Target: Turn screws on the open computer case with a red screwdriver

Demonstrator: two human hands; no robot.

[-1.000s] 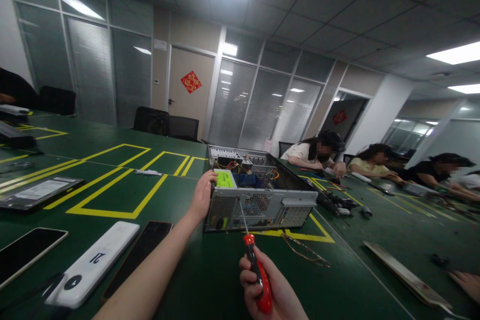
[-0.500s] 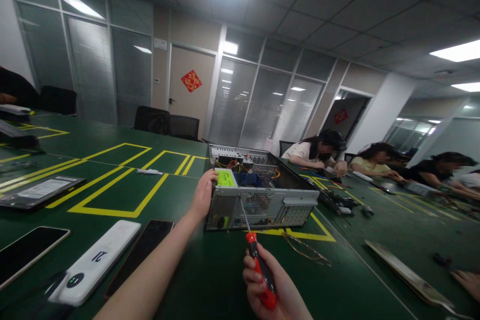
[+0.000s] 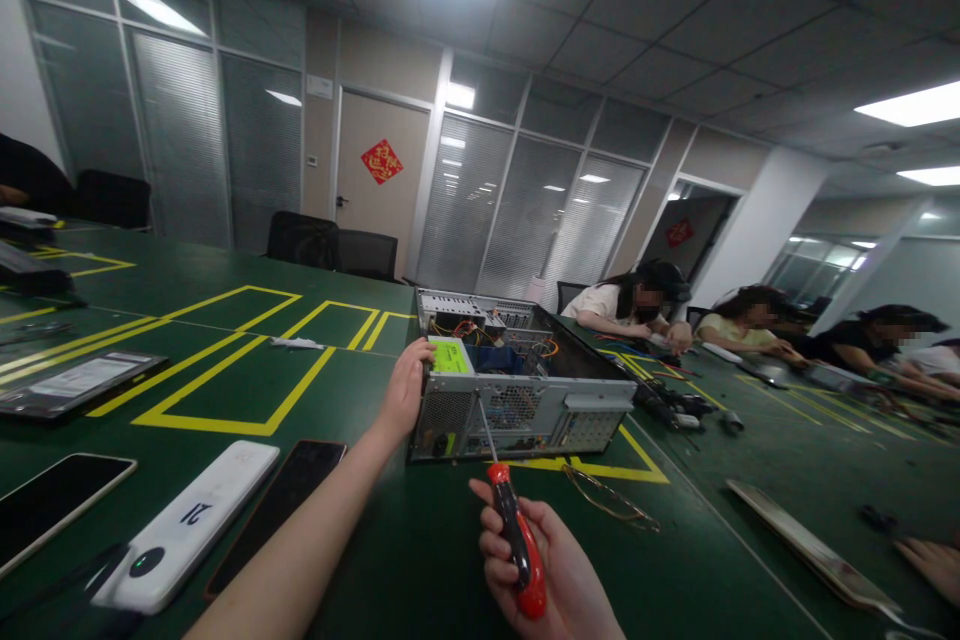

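An open computer case [image 3: 600,390] lies on the green table with its rear panel facing me. Inside it, cables and boards show, and a power supply with a bright green label [image 3: 448,356] fills the near left corner. My left hand [image 3: 407,386] grips that corner, its fingers curled over the top edge. In my right hand [image 3: 536,560] is a red and black screwdriver [image 3: 517,545], held by the handle. Its shaft slants up to the rear panel beside the power supply; the exact spot under the tip is too small to make out.
Eyeglasses [image 3: 611,500] lie right of the screwdriver. Left of my arm are a dark phone [image 3: 281,510], a white power bank [image 3: 191,520], another phone [image 3: 64,500] and a hard drive [image 3: 82,382]. A metal strip [image 3: 810,545] lies at right. Several people sit along the table's far right side.
The fingers of my right hand have shifted on the screwdriver handle, with one finger now stretched out, and the handle has turned slightly. My left hand stays on the case.
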